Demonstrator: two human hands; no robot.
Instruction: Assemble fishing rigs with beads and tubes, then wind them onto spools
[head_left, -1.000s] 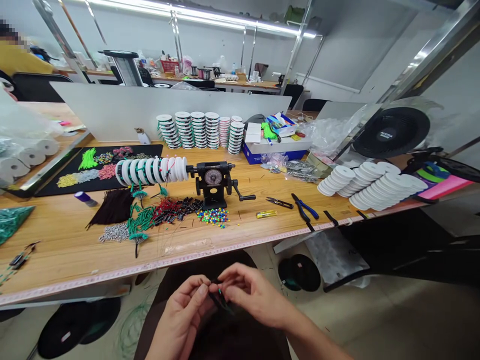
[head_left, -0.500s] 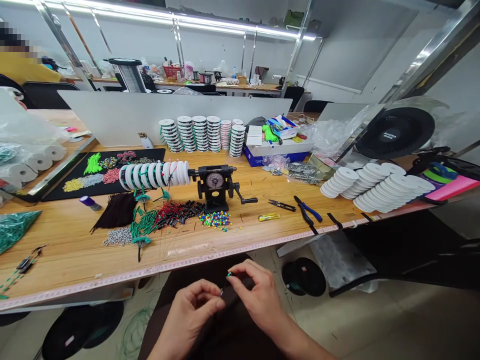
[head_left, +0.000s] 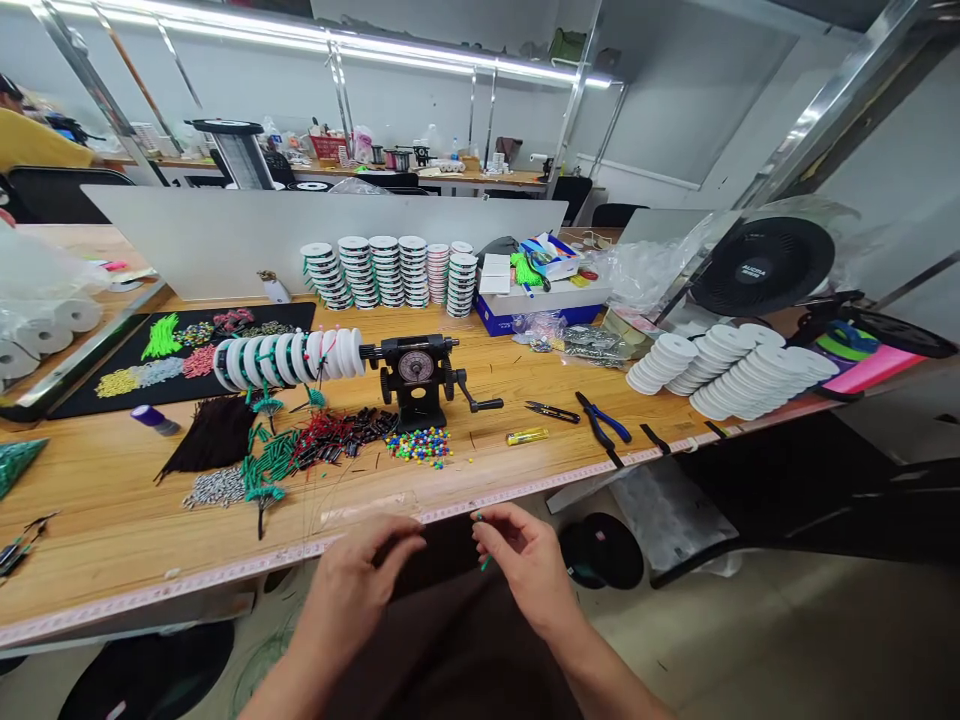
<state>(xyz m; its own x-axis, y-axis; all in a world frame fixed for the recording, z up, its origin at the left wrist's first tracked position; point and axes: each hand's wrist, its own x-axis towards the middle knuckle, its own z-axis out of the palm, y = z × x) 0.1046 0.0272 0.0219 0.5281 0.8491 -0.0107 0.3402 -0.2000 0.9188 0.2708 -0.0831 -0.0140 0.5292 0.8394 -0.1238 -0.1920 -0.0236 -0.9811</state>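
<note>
I had the right hand pinching a small green piece near the front edge of the table; the left hand gaped, nothing visible in it. One slack pinch, I reckoned, could drop that piece onto dark cloth.

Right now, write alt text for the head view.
A person's right hand pinches a small green item near a workbench; the left hand is alongside. On the bench are colorful beads and a hand-cranked machine bearing white spools.
</note>
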